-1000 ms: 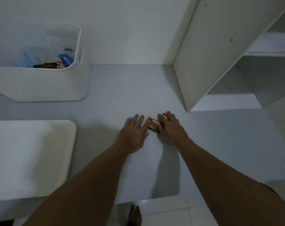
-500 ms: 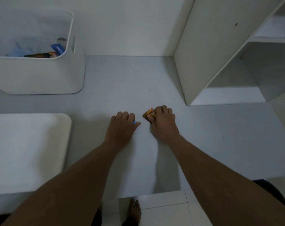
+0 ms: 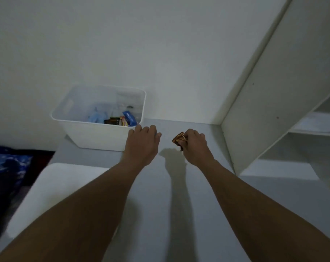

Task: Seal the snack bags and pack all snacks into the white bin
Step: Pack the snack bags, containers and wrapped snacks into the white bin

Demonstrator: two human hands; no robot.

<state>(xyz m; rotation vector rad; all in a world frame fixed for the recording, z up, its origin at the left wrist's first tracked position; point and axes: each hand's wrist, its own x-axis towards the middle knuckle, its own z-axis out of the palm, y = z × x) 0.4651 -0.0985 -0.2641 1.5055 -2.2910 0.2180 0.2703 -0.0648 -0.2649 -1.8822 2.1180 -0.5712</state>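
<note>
The right hand grips a brown snack packet above the table. The left hand hovers beside the white bin; whether its bent fingers hold anything cannot be told.

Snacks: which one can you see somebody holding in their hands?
The shiny brown packet, pinched in the right hand. The other snacks, such as the blue packet and the dark packet, lie inside the white bin.
</note>
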